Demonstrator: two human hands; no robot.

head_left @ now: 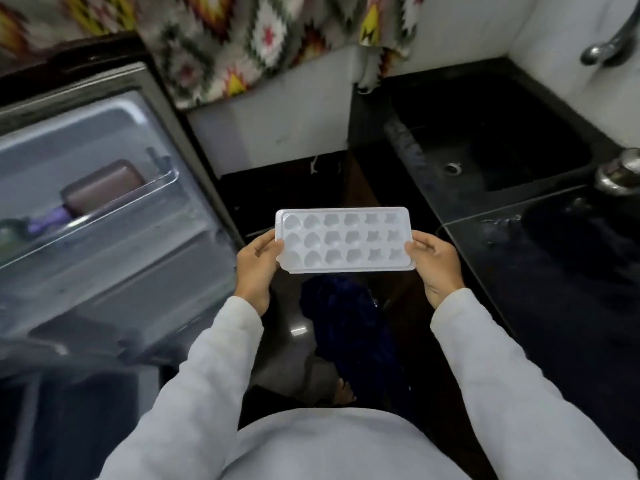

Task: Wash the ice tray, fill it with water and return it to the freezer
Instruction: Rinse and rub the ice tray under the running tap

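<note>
A white plastic ice tray [344,240] with three rows of shaped cells is held level in front of me, above the dark floor. My left hand [256,268] grips its left short end, thumb on top. At the opposite short end my right hand [434,266] grips it the same way. The cells look dry and hold no ice. The fridge door [104,209] stands wide open at my left. A black sink [485,140] lies to the upper right, with its drain [453,168] visible.
The door shelf [114,202] holds a brown box and small items. A tap [609,43] sticks out of the white wall at top right. A steel vessel [620,174] stands on the black counter [554,258]. A patterned cloth [242,39] hangs behind.
</note>
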